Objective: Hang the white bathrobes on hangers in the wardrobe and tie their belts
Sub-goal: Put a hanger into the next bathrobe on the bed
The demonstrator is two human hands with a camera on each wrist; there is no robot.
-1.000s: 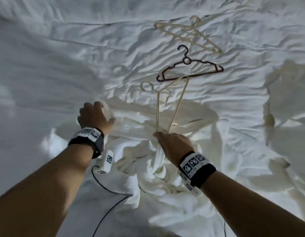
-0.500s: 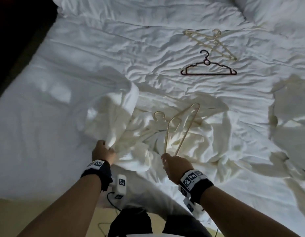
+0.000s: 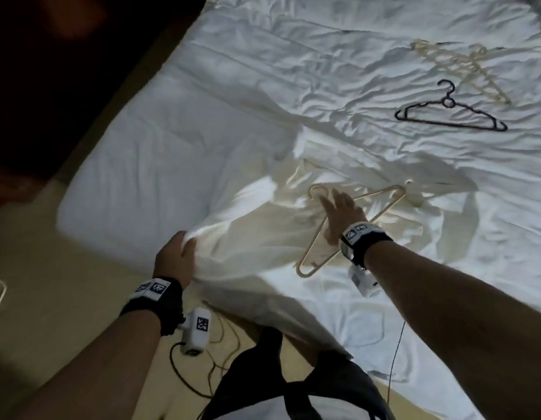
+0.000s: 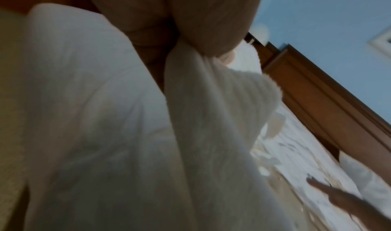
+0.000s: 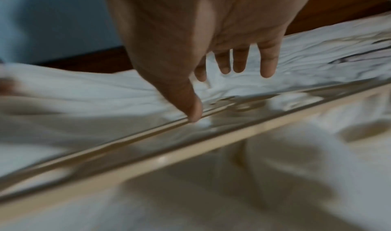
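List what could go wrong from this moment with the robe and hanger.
1. The left hand grips only one edge of the bathrobe; pulling may slide the loose cream hanger off it.
2. The right hand is open above the hanger, holding nothing.
3. Robe fabric trails off the bed edge.

A wide bed with rumpled white sheets (image 3: 202, 140) carried everything. A crumpled white terry bathrobe (image 3: 263, 237) lay on its near edge, and on the bathrobe lay a slim beige plastic hanger (image 3: 384, 194). The left hand (image 3: 175, 257) gripped the bathrobe's left side, at the bed's near edge. The right hand (image 3: 339, 215) was spread over the beige hanger. Behind the bathrobe and to its right lay a thin black hanger (image 3: 426, 120); just behind that lay a pale cream hanger (image 3: 463, 66).
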